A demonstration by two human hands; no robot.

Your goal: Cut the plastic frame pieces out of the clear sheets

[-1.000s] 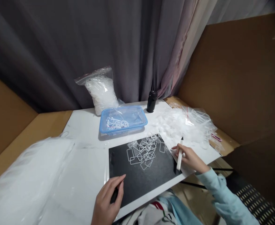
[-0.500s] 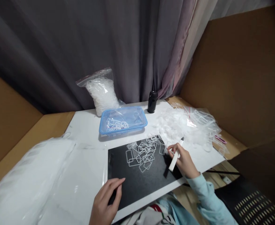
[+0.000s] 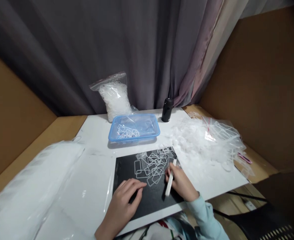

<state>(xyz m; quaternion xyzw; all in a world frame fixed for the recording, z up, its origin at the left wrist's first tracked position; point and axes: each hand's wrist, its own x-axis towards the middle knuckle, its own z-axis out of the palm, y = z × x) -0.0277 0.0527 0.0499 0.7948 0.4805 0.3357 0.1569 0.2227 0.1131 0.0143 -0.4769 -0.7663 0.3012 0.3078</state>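
Note:
A black mat (image 3: 147,196) lies on the white table, with several small white rectangular frames (image 3: 152,163) heaped at its far end. My right hand (image 3: 180,181) is closed around a white pen-like tool (image 3: 170,181) and rests on the mat just right of the heap, fingertips near the closest frames. My left hand (image 3: 124,200) lies on the mat's near left part with fingers curled down and loosely apart; nothing shows in it.
A blue plastic tray (image 3: 134,128) with a few frames stands behind the mat. A filled clear bag (image 3: 115,96) and a black bottle (image 3: 167,110) stand at the curtain. Loose plastic bags and frames (image 3: 207,140) cover the right side. White plastic sheeting (image 3: 31,190) covers the left.
My right hand has moved left with the white tool, from the mat's right edge onto the mat beside the heap. My left hand has slid forward and a little right on the mat.

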